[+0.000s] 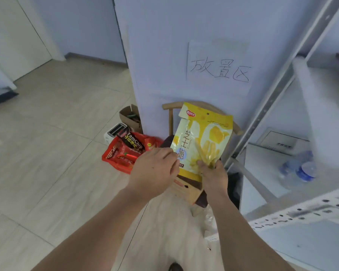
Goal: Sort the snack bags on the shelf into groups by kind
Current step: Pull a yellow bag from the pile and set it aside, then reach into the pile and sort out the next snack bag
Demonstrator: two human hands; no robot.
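yellow snack bag (201, 139) is held upright in front of a wooden chair (171, 108), over the floor. the right hand (213, 174) pinches its lower right corner, a narrow grip on the bag. the left hand (155, 169) touches the lower left edge; whether it pinches the bag cannot be told. red snack bags (125, 153) lie on the tiled floor (47, 133) to the left, and the metal shelf (301, 210) stands at right.
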